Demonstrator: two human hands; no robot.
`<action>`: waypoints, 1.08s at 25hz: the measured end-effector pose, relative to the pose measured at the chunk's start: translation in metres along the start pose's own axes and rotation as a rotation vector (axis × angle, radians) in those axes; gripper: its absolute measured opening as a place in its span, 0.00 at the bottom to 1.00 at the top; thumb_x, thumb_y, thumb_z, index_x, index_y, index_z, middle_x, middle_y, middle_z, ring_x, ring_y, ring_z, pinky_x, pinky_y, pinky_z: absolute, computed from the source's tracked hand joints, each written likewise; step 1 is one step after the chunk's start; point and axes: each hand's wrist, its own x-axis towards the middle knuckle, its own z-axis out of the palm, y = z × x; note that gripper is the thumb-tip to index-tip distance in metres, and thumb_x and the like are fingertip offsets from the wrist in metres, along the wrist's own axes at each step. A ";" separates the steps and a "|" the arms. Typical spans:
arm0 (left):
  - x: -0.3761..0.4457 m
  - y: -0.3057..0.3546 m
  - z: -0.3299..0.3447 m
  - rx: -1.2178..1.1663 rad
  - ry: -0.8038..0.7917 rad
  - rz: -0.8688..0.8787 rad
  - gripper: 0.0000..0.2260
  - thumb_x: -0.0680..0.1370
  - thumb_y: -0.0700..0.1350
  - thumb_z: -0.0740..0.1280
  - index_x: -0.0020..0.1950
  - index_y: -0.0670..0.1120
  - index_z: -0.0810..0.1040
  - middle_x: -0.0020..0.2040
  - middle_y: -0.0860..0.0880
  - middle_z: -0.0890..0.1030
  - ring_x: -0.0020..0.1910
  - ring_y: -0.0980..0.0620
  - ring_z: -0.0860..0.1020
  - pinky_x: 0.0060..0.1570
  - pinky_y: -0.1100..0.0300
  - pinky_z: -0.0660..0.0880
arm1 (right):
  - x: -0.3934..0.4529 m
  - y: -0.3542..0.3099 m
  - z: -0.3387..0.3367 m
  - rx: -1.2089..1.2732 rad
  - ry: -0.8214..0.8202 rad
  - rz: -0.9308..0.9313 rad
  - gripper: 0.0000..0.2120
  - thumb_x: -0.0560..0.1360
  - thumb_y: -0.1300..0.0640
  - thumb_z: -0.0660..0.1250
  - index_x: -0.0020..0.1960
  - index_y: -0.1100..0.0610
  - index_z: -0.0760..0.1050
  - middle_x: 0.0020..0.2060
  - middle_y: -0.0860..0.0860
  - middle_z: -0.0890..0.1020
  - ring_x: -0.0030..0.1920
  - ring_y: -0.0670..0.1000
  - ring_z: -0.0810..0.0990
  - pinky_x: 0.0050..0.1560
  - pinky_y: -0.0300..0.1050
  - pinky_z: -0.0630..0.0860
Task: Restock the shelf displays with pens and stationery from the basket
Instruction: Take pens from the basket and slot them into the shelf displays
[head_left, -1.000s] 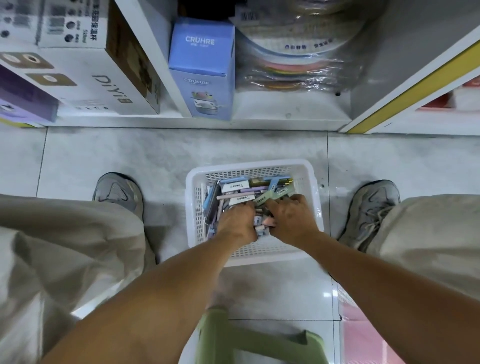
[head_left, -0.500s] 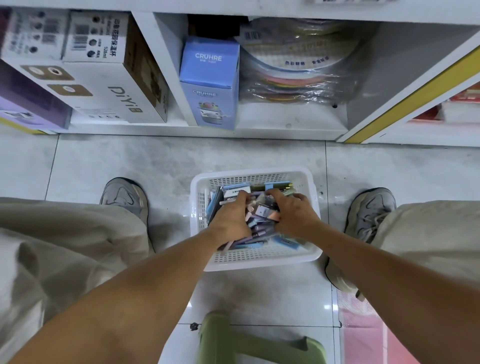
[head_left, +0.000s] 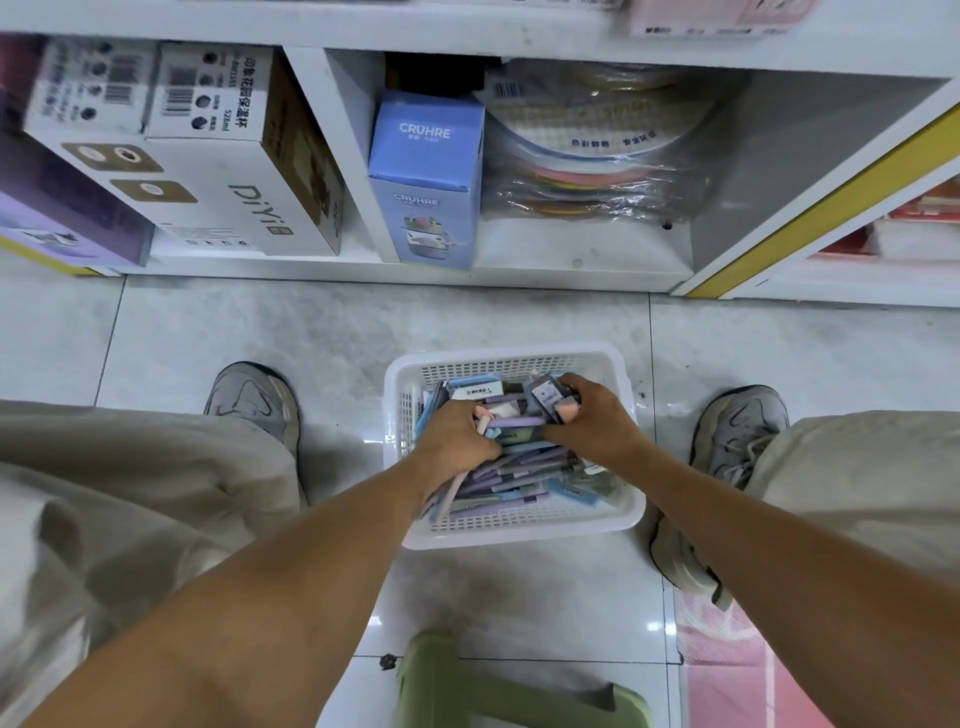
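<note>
Together, both hands (head_left: 524, 434) around pens (head_left: 511, 422) in basket (head_left: 519, 530).

Both hands are down in the white perforated plastic basket (head_left: 511, 535) on the grey tiled floor (head_left: 311, 332). The left hand (head_left: 452, 441) and right hand (head_left: 592, 421) grip a bundle of purple and blue pens (head_left: 519, 423) between them. Beyond, a blue CRUHRE carton (head_left: 426, 182) stands on the white shelf (head_left: 571, 270).

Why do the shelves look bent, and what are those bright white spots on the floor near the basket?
Head view: the wide-angle lens bows the shelf edge and stretches the forearms at the frame's borders. The white spots are lamp glare on the glossy floor tiles. The top corners are soft and blurred; the white basket and both hands stay fairly sharp.
</note>
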 end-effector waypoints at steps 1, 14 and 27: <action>0.000 0.001 -0.001 0.001 0.015 -0.012 0.11 0.67 0.41 0.75 0.46 0.47 0.77 0.37 0.48 0.80 0.34 0.52 0.78 0.32 0.61 0.72 | 0.000 -0.003 -0.001 0.053 0.029 0.005 0.21 0.67 0.62 0.76 0.58 0.52 0.77 0.46 0.50 0.83 0.46 0.53 0.82 0.46 0.47 0.81; -0.008 0.014 0.007 -0.439 0.056 -0.119 0.09 0.69 0.42 0.75 0.43 0.46 0.76 0.38 0.48 0.80 0.36 0.53 0.80 0.30 0.65 0.76 | -0.009 -0.004 0.022 0.711 -0.036 0.383 0.18 0.66 0.71 0.77 0.55 0.66 0.81 0.46 0.65 0.85 0.46 0.66 0.86 0.49 0.64 0.82; -0.001 0.007 0.013 -0.689 -0.068 -0.178 0.12 0.70 0.43 0.79 0.50 0.40 0.84 0.43 0.46 0.87 0.46 0.51 0.85 0.52 0.55 0.79 | -0.004 0.002 0.036 0.762 -0.241 0.300 0.17 0.74 0.79 0.61 0.50 0.62 0.81 0.44 0.57 0.87 0.46 0.54 0.86 0.45 0.47 0.83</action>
